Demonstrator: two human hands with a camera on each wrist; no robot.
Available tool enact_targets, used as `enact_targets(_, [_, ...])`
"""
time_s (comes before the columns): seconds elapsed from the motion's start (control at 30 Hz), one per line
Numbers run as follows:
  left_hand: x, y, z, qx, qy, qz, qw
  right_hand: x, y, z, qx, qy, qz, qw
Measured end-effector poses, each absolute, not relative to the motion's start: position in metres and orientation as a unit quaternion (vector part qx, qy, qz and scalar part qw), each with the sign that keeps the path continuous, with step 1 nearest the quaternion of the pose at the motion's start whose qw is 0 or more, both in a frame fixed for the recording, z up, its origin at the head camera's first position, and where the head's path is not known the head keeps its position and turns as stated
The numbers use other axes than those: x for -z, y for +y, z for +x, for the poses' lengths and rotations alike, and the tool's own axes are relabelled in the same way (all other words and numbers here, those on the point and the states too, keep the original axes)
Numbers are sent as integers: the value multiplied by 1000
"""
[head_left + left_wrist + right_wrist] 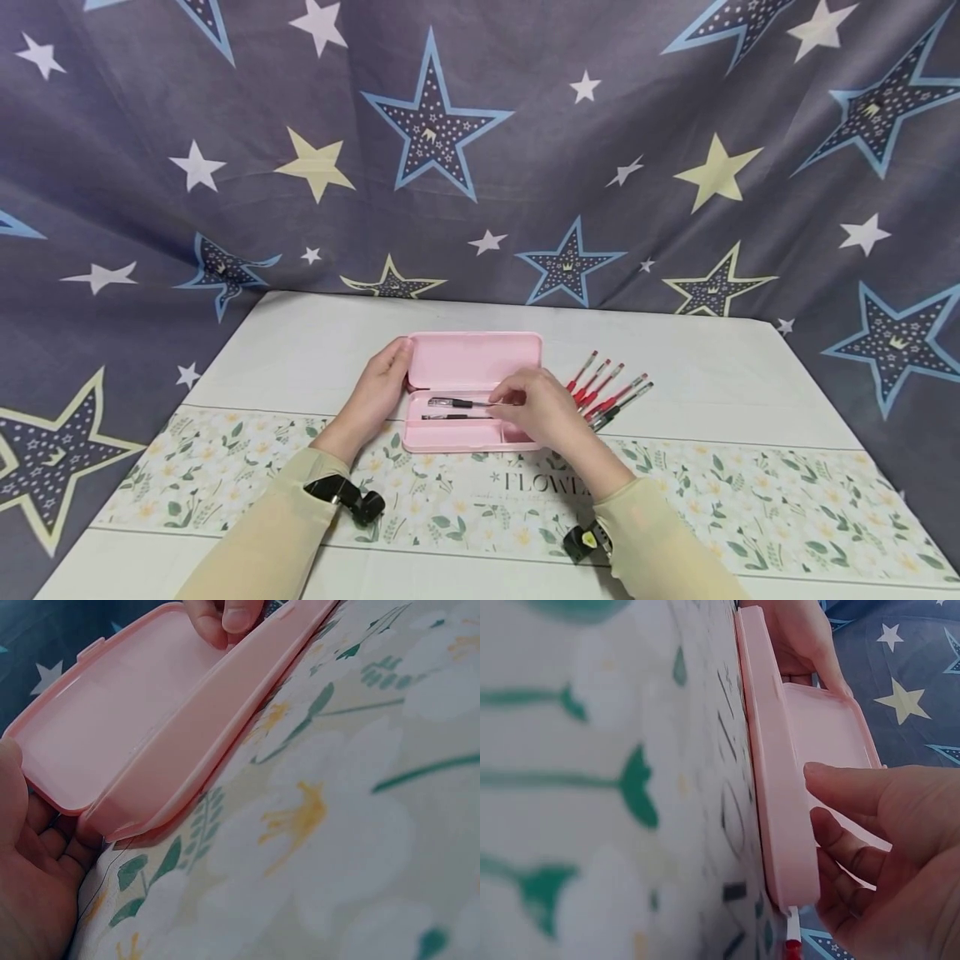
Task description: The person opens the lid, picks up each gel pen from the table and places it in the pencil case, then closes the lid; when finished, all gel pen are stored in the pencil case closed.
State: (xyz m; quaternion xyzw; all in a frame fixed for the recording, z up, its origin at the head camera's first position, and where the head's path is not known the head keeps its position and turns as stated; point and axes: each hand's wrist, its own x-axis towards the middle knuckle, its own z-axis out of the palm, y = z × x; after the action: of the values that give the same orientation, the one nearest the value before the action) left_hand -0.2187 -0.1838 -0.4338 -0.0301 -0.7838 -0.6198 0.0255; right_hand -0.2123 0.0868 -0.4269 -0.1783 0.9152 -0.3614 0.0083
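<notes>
A pink pencil case (pixel 452 435) lies open on the table, its lid (pixel 474 360) raised at the back. My left hand (pixel 379 385) grips the lid's left edge, thumb on the rim and fingers behind, as the left wrist view also shows. Inside the case are two black-gripped pens, one (pixel 450 402) behind the other (pixel 448 417). My right hand (pixel 542 408) reaches over the case's right part and pinches the rear pen near its right end. In the right wrist view, the case's wall (pixel 784 787) hides the pens.
Right of the case lies a fanned row of several red pens (pixel 600 387), with a black pen (pixel 622 406) at its near side. A floral table runner (pixel 300 475) crosses the white table (pixel 705 375). A star-patterned cloth (pixel 525 192) hangs behind.
</notes>
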Motion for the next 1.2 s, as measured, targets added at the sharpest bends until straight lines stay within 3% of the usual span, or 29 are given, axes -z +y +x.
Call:
enact_targets(0.33, [430, -183, -217, 611, -790, -36, 27, 414, 101, -208, 393, 906, -157, 22])
enact_targets(0.73, [460, -195, -235, 619, -784, -43, 27, 403, 118, -205, 423, 891, -165, 31])
enact_targets(1.2, [449, -190, -228, 620, -784, -35, 18, 398, 144, -201, 417, 897, -144, 12])
